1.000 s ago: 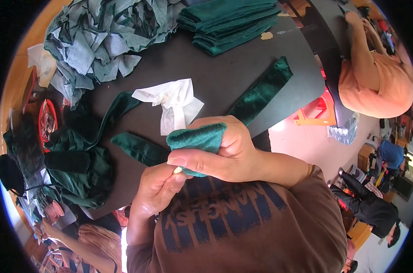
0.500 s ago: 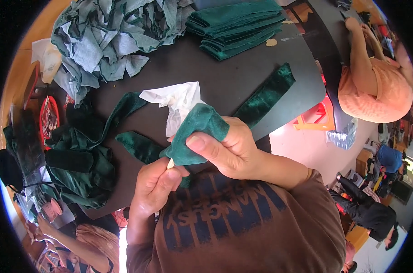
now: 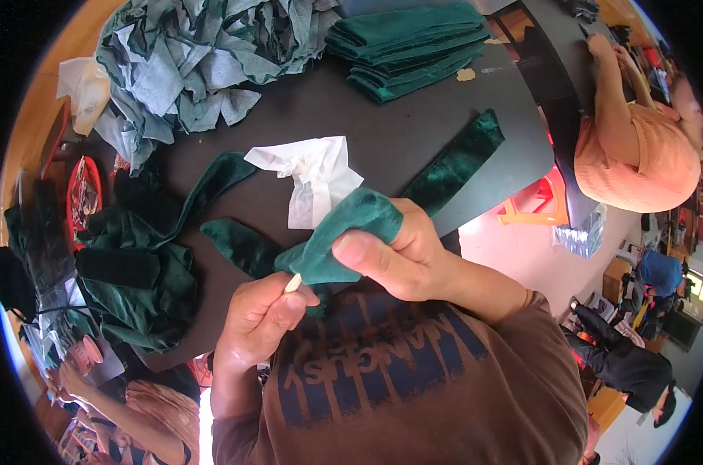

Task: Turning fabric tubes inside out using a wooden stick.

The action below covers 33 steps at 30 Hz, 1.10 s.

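While a pale stick (image 3: 293, 284) is pinched between the thumb and forefinger of the left hand (image 3: 258, 311), a green velvet piece (image 3: 351, 221) is gripped by the right hand (image 3: 413, 263), its thumb laid across the cloth and its other fingers mostly hidden. The two things are held together in front of the brown shirt (image 3: 429, 372); the stick's upper end is covered by the velvet, and whether it is lodged inside a fold or only pressed against one cannot be told. Should the stick be pushed too hard or at a slant, the cloth could be snagged or pierced; should the right thumb be loosened, the velvet could be dropped. Being thin, the stick might also be snapped if bent sideways. Just beyond, a white tissue (image 3: 320, 178) is crumpled on the dark table (image 3: 398, 128), with a left velvet strip (image 3: 239, 246) and a right velvet strip (image 3: 460, 163) spread at either side, on which the held cloth could be caught if dragged. Farther out, a velvet stack (image 3: 409, 50) is set beside a grey-green scrap heap (image 3: 204, 66).
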Each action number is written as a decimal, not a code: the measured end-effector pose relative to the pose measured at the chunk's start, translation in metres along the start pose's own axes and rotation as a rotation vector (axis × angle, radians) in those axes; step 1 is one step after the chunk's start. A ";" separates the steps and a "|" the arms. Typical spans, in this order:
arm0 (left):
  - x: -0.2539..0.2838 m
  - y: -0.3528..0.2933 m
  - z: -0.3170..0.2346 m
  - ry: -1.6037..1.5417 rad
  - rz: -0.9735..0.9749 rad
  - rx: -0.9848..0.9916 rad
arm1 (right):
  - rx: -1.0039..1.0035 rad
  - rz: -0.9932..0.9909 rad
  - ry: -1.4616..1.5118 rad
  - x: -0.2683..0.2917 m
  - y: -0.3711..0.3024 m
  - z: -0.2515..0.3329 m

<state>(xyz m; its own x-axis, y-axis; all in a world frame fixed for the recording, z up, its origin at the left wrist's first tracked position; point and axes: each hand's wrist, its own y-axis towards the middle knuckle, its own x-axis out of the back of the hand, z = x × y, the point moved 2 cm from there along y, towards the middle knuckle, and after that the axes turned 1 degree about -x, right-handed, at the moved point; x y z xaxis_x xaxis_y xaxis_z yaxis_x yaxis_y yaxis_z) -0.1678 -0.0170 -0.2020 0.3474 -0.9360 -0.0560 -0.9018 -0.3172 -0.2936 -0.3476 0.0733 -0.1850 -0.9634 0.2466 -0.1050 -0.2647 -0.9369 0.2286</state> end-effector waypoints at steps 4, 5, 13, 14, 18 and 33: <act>0.001 -0.002 -0.001 0.033 -0.006 -0.012 | 0.038 0.024 -0.025 -0.002 -0.001 -0.001; 0.000 -0.002 -0.003 0.031 -0.012 -0.048 | 0.038 0.025 -0.025 -0.002 -0.002 0.000; -0.007 -0.005 -0.007 -0.156 0.001 -0.071 | 0.033 0.100 0.034 -0.006 -0.003 0.002; -0.008 -0.003 -0.009 -0.133 -0.012 -0.055 | 0.033 0.093 0.021 -0.005 -0.003 0.002; -0.005 -0.003 -0.009 -0.094 -0.007 0.000 | -0.053 0.044 0.053 -0.002 -0.006 -0.003; -0.007 0.002 -0.007 -0.024 0.064 0.054 | 0.121 -0.141 0.063 0.018 0.002 0.006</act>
<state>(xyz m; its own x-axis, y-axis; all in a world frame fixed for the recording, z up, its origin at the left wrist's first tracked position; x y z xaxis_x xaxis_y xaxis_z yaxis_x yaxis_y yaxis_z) -0.1735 -0.0122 -0.1953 0.2963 -0.9499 -0.0992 -0.9073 -0.2475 -0.3400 -0.3655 0.0769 -0.1805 -0.9128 0.3538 -0.2041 -0.4039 -0.8564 0.3217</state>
